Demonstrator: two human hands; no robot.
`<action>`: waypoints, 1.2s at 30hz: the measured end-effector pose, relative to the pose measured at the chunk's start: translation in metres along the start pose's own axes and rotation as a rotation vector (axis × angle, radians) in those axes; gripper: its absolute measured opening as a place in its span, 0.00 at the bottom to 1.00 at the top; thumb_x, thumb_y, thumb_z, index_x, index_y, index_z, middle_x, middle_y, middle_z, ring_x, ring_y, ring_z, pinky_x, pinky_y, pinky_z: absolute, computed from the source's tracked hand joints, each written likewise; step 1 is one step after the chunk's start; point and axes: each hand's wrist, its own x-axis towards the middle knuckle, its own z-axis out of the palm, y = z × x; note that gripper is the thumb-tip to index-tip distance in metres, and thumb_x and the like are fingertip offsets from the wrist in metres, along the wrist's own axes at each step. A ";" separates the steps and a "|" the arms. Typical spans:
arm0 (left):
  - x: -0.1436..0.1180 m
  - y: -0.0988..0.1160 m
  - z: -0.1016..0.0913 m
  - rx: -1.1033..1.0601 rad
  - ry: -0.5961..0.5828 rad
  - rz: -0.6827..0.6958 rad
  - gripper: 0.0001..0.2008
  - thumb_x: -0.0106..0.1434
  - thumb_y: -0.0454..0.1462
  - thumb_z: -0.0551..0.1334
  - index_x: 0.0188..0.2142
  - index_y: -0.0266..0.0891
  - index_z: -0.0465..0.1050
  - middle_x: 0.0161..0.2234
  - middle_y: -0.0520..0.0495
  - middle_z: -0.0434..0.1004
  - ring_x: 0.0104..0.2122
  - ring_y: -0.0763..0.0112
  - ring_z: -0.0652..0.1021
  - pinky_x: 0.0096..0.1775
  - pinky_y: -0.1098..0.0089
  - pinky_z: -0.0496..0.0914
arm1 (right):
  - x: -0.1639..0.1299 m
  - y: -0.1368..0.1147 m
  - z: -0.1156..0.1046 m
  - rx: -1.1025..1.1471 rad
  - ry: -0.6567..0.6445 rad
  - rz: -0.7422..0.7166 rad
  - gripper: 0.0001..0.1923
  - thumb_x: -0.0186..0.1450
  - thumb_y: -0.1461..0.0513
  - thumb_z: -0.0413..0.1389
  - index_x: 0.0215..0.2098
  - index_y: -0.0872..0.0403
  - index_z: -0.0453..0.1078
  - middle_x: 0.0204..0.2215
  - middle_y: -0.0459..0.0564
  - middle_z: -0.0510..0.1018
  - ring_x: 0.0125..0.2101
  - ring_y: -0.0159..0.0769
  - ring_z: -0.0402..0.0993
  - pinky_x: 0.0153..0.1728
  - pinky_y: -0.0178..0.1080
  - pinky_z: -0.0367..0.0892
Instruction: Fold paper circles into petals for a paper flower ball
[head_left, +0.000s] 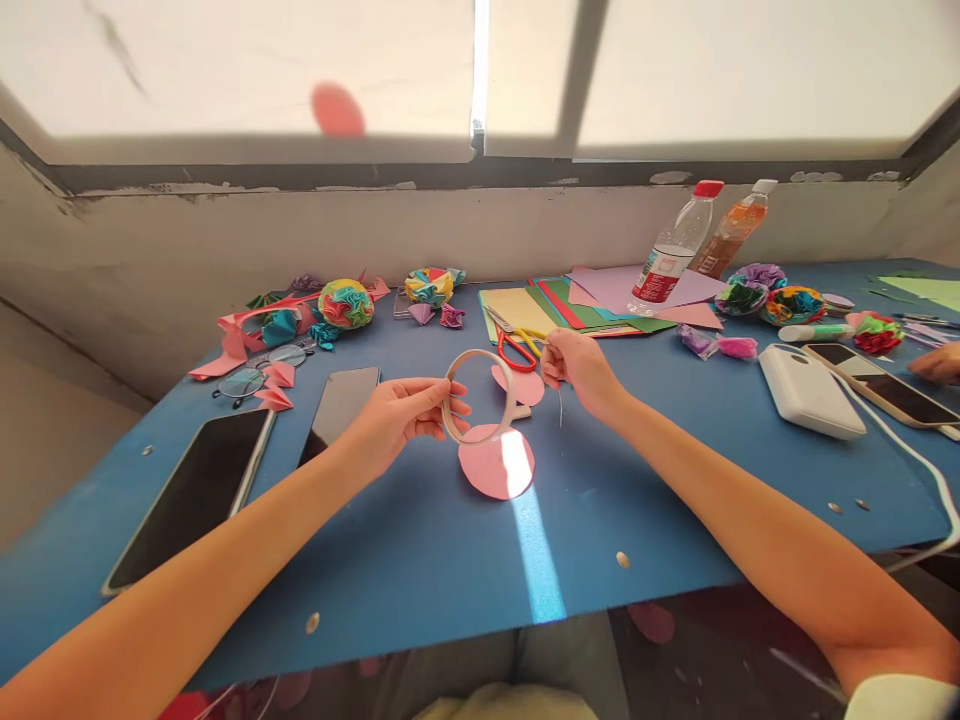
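My left hand [409, 410] grips a roll of tape [511, 395] by its left side, holding it upright above the table. A short loose end sticks out at the roll's lower right. My right hand [574, 365] is closed in a pinch, and a thin whitish strip [560, 408] hangs below its fingers; its exact kind is unclear. Under the roll lies a pink paper circle [484, 470], partly sunlit. Behind the roll is another pink paper piece [529, 388]. Scissors [517, 352] with red and yellow handle loops lie just left of my right hand.
Phones [199, 490], glasses [244, 382] and paper flowers [345, 303] are at left on the blue table [450, 590]. Coloured paper [502, 300] and two bottles [667, 265] stand at the back. A white power bank [810, 390] and another person's hand [937, 363] are at right.
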 end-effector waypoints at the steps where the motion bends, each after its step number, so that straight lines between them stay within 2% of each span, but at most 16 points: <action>1: 0.001 0.000 0.000 0.007 0.000 -0.012 0.14 0.57 0.45 0.62 0.36 0.37 0.74 0.31 0.45 0.76 0.30 0.69 0.76 0.28 0.75 0.68 | 0.000 0.001 0.000 -0.020 0.007 -0.003 0.17 0.62 0.55 0.47 0.20 0.54 0.51 0.13 0.41 0.58 0.13 0.25 0.55 0.15 0.30 0.53; 4: 0.004 -0.003 -0.002 0.035 0.005 -0.038 0.15 0.57 0.46 0.62 0.35 0.36 0.73 0.30 0.45 0.76 0.28 0.68 0.77 0.26 0.74 0.67 | -0.002 0.002 0.002 -0.100 -0.010 -0.018 0.19 0.62 0.51 0.49 0.22 0.56 0.57 0.14 0.42 0.62 0.14 0.24 0.57 0.16 0.30 0.55; 8: 0.008 -0.007 -0.003 0.022 -0.008 -0.040 0.14 0.57 0.46 0.62 0.33 0.36 0.71 0.25 0.49 0.72 0.24 0.71 0.75 0.23 0.75 0.66 | -0.009 0.002 0.006 -0.236 -0.102 -0.053 0.20 0.60 0.49 0.52 0.27 0.58 0.67 0.16 0.44 0.67 0.16 0.24 0.60 0.19 0.29 0.59; 15: 0.005 -0.001 0.002 -0.082 -0.070 -0.093 0.14 0.56 0.46 0.61 0.29 0.37 0.64 0.18 0.58 0.57 0.13 0.82 0.64 0.16 0.79 0.57 | -0.013 0.002 0.015 -0.364 -0.248 -0.048 0.17 0.61 0.52 0.52 0.29 0.59 0.70 0.24 0.49 0.74 0.20 0.26 0.68 0.18 0.27 0.60; 17: 0.005 0.000 0.002 -0.088 -0.078 -0.100 0.15 0.56 0.47 0.61 0.28 0.37 0.64 0.17 0.58 0.55 0.12 0.82 0.63 0.15 0.79 0.55 | -0.015 -0.006 0.013 -0.374 -0.317 -0.029 0.16 0.60 0.53 0.53 0.30 0.59 0.71 0.25 0.50 0.75 0.21 0.28 0.70 0.19 0.27 0.62; 19: 0.005 -0.001 0.001 -0.073 -0.082 -0.107 0.16 0.57 0.48 0.60 0.27 0.37 0.64 0.17 0.58 0.56 0.12 0.81 0.64 0.14 0.78 0.55 | -0.019 -0.025 0.000 -0.447 -0.362 -0.059 0.18 0.59 0.51 0.52 0.29 0.58 0.72 0.26 0.51 0.76 0.23 0.29 0.72 0.20 0.28 0.63; 20: 0.006 -0.002 0.001 -0.062 -0.081 -0.109 0.16 0.57 0.48 0.60 0.27 0.37 0.65 0.17 0.57 0.56 0.12 0.80 0.65 0.14 0.78 0.55 | -0.022 -0.038 -0.011 -0.615 -0.353 -0.165 0.20 0.60 0.49 0.49 0.27 0.56 0.73 0.27 0.49 0.77 0.25 0.28 0.72 0.20 0.28 0.62; 22: 0.006 -0.005 0.000 -0.040 -0.071 -0.109 0.15 0.57 0.48 0.60 0.28 0.37 0.66 0.17 0.57 0.57 0.12 0.80 0.65 0.15 0.78 0.56 | -0.025 -0.061 -0.036 -1.060 0.017 -0.390 0.34 0.61 0.44 0.36 0.10 0.54 0.65 0.22 0.43 0.75 0.26 0.25 0.71 0.18 0.27 0.54; 23: 0.006 -0.006 0.001 -0.029 -0.065 -0.109 0.15 0.57 0.47 0.61 0.28 0.37 0.67 0.17 0.57 0.57 0.13 0.81 0.65 0.15 0.78 0.55 | -0.024 -0.069 -0.047 -1.101 0.123 -0.405 0.39 0.58 0.42 0.28 0.06 0.56 0.61 0.20 0.42 0.74 0.27 0.27 0.71 0.18 0.30 0.50; 24: 0.005 -0.007 0.001 -0.018 -0.059 -0.111 0.14 0.57 0.46 0.61 0.29 0.36 0.67 0.17 0.57 0.57 0.13 0.81 0.64 0.15 0.78 0.55 | -0.022 -0.073 -0.057 -1.087 0.185 -0.403 0.42 0.59 0.44 0.20 0.07 0.55 0.62 0.20 0.42 0.74 0.27 0.25 0.71 0.18 0.31 0.49; 25: 0.005 -0.008 0.002 -0.008 -0.054 -0.113 0.14 0.57 0.46 0.61 0.29 0.36 0.68 0.17 0.57 0.57 0.13 0.82 0.63 0.15 0.78 0.54 | -0.018 -0.072 -0.062 -0.933 0.255 -0.380 0.46 0.59 0.46 0.15 0.09 0.54 0.65 0.20 0.43 0.74 0.23 0.22 0.69 0.17 0.30 0.50; 26: 0.004 -0.009 0.003 0.000 -0.050 -0.115 0.14 0.57 0.46 0.61 0.29 0.35 0.68 0.17 0.57 0.57 0.13 0.82 0.63 0.15 0.78 0.54 | -0.013 -0.066 -0.063 -0.698 0.225 -0.325 0.46 0.61 0.46 0.15 0.16 0.53 0.70 0.23 0.45 0.75 0.21 0.21 0.67 0.18 0.29 0.53; 27: 0.004 -0.009 0.004 0.007 -0.047 -0.117 0.14 0.58 0.46 0.61 0.29 0.35 0.69 0.17 0.57 0.56 0.13 0.82 0.62 0.15 0.78 0.53 | -0.008 -0.056 -0.061 -0.467 0.144 -0.258 0.42 0.63 0.45 0.20 0.25 0.51 0.72 0.26 0.45 0.75 0.21 0.23 0.66 0.20 0.29 0.58; 28: 0.003 -0.009 0.004 0.012 -0.044 -0.118 0.14 0.58 0.46 0.61 0.30 0.35 0.69 0.17 0.57 0.56 0.13 0.83 0.61 0.15 0.78 0.53 | -0.003 -0.044 -0.054 -0.301 -0.005 -0.171 0.37 0.64 0.44 0.25 0.31 0.51 0.72 0.27 0.46 0.75 0.22 0.25 0.67 0.22 0.30 0.61; 32: 0.002 -0.007 0.006 0.019 -0.031 -0.119 0.14 0.59 0.46 0.59 0.30 0.36 0.69 0.18 0.56 0.55 0.14 0.82 0.61 0.16 0.77 0.53 | 0.001 -0.003 -0.014 -0.303 -0.215 -0.066 0.31 0.65 0.45 0.35 0.35 0.58 0.69 0.21 0.49 0.71 0.19 0.28 0.66 0.21 0.32 0.62; 36: 0.000 -0.005 0.006 0.010 -0.018 -0.120 0.13 0.59 0.45 0.59 0.29 0.37 0.68 0.18 0.56 0.55 0.14 0.81 0.61 0.17 0.77 0.54 | -0.017 0.004 0.010 -0.456 -0.339 -0.107 0.26 0.65 0.47 0.42 0.26 0.58 0.66 0.18 0.46 0.68 0.19 0.27 0.63 0.24 0.32 0.59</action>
